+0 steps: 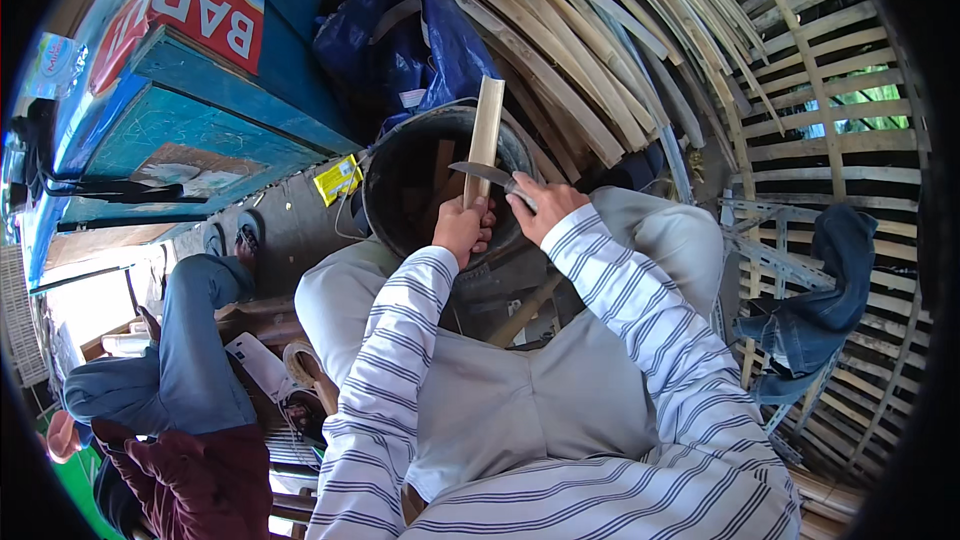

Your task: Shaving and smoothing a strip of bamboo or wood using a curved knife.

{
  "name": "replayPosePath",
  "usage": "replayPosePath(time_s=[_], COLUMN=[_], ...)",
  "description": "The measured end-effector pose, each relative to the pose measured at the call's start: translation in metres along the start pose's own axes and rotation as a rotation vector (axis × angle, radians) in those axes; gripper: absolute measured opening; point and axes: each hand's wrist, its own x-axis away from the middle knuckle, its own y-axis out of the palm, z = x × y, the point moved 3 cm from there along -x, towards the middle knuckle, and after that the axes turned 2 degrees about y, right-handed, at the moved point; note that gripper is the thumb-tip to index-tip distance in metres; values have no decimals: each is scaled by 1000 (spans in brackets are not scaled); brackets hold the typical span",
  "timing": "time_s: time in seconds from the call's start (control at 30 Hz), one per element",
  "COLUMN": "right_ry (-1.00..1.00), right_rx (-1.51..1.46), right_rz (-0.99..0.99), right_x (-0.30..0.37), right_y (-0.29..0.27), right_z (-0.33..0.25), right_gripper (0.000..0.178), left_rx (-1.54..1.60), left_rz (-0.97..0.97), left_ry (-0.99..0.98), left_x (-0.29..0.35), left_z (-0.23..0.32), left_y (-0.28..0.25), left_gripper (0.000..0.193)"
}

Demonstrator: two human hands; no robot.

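A flat bamboo strip (486, 125) stands nearly upright in front of me, its lower end wrapped in the fingers of my left hand (463, 228). My right hand (546, 205) is closed round the handle of a knife (482, 174). The blade points left and lies across the strip just above my left fingers. Beneath both hands is a dark round bucket (385, 172), with a few brownish pieces inside that I cannot make out well. The bucket stands between my knees.
Long bamboo strips (570, 60) are piled beyond the bucket, beside a blue plastic bag (440, 30). A teal wooden cabinet (220, 110) and a yellow packet (338, 180) are at left. Another person's leg (205, 310) is near my left. Blue jeans (815, 310) hang by the slatted wall (790, 155).
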Motion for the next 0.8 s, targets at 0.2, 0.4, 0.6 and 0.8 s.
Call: replayPosePath(time_s=[0.2, 0.4, 0.6, 0.8], right_ry=[59, -30, 36, 202], right_rx=[-63, 4, -2, 4], right_rz=[-54, -57, -52, 11], right_x=[2, 14, 6, -21], right_y=[-2, 1, 2, -3], right_z=[-4, -15, -15, 20], right_gripper=[39, 39, 40, 40], left_rx=[12, -38, -19, -80], left_rz=[-19, 23, 13, 7], left_ry=[-24, -19, -13, -33], left_x=[2, 1, -2, 6], left_z=[2, 1, -1, 1], left_y=[-4, -6, -7, 2], left_gripper=[13, 17, 7, 6])
